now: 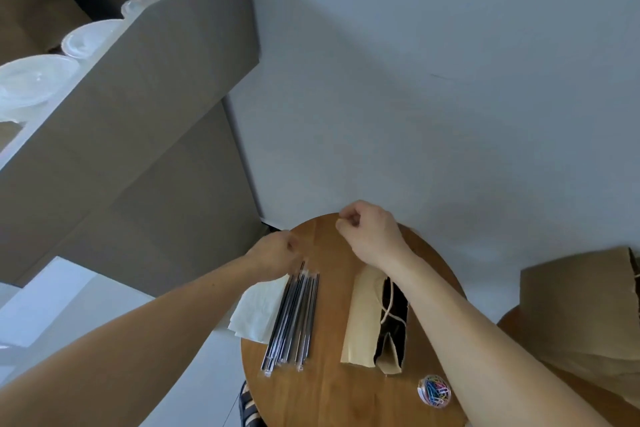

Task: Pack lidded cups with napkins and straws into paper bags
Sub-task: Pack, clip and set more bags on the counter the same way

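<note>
Two curled hands over a crowded little table

Upper left of the frame: several lidded cups (34, 83) in a row inside an open cardboard box (156, 62), well apart from the round table (329, 399). Long reach from table to box, so some risk of a forearm sweeping the loose items below on the way.

Left of centre: left hand (273, 251) curled tight just above the far tips of the straws; impossible to tell whether pinching a tip or holding nothing. Below it, white napkins (258, 312) overhanging the table's left rim, liable to slide off at a nudge. Touching their edge, black straws (294, 319) in clear wrappers, long axis running bottom to top of the frame, leaning slightly right at the top, near ends fanned apart by the lower left rim. Probably round and slick, so apt to roll or scatter if dragged sideways rather than lifted along that axis.

Centre: paper bag (358, 319) flat on its side, long axis also bottom to top, roughly parallel to the straws, twine handle (389, 305) loose across its dark part. Mouth probably toward the top of the frame, under the right forearm, though not certain. Hard to load with a cup until opened and stood upright; handle easy to snag.

Above it, right hand (370, 236) in a loose fist near the far rim, nothing visible in it. Lower right: tub of coloured paper clips (434, 390) just beside the right forearm, easy to knock. Far right: second brown bag (581, 308) on another surface.
</note>
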Demonstrator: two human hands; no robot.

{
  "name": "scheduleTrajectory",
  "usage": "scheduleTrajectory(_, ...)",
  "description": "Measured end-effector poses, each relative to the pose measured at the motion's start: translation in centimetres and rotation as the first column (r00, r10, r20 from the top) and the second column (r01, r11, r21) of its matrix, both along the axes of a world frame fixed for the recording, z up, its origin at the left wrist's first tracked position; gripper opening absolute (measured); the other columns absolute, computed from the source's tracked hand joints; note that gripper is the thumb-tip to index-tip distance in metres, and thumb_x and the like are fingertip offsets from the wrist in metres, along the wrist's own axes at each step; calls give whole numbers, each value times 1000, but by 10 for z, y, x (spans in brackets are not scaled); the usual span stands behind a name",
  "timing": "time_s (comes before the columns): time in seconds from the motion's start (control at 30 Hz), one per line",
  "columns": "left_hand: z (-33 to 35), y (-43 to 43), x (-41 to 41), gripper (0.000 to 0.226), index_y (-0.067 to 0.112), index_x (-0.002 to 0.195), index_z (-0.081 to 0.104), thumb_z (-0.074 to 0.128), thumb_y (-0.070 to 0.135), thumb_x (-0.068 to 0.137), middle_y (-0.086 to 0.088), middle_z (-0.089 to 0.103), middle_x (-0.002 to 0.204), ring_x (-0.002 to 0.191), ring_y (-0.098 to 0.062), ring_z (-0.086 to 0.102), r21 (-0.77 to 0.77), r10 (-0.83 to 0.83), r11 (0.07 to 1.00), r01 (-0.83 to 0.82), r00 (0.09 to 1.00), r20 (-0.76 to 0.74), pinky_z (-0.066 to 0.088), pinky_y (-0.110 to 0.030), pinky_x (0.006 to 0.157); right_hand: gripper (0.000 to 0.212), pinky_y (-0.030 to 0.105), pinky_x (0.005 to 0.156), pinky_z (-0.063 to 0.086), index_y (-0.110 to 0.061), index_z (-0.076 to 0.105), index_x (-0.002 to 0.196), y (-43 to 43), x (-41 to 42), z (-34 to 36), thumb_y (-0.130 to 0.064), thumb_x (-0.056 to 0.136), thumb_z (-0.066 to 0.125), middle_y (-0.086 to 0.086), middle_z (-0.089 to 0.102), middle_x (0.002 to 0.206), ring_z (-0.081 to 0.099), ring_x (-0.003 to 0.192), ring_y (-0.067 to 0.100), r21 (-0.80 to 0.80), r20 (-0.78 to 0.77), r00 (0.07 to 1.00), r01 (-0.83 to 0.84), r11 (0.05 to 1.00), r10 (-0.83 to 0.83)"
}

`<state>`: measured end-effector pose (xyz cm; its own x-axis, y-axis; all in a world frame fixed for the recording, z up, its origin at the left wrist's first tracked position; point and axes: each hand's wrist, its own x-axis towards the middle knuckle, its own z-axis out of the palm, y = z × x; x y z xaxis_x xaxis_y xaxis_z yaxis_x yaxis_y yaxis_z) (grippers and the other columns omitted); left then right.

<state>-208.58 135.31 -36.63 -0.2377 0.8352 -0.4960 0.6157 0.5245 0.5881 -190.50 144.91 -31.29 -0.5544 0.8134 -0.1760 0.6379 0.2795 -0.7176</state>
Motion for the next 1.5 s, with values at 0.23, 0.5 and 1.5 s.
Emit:
scheduleTrajectory(0.23,-45,-18,-57,25,14,92,63,53,37,91,-4,66,93,76,-17,53,-105,159,981,-161,987,-29,42,-27,61,31,27,53,37,-17,46,58,-48,-85,-103,-14,89,53,-1,51,61,49,58,15,-314,212,977,47,948,22)
scheduleTrajectory(0.5,-104,-45,-93,30,26,120,59,54,31,91,8,60,108,77,-8,54,-225,267,940,-257,964,12,38,-20,53,45,23,41,29,-16,41,57,-90,-112,-223,-37,95,54,-3,44,50,45,43,12,-336,422,904,222,915,-65)
scheduleTrajectory(1.5,-156,-73,-105,30,19,120,64,52,18,92,8,59,106,79,-5,56,-231,270,939,-255,962,36,38,-8,55,28,25,49,43,-20,65,77,-90,-130,-284,-34,97,50,-3,62,62,61,56,15,-130,472,863,268,955,-178)
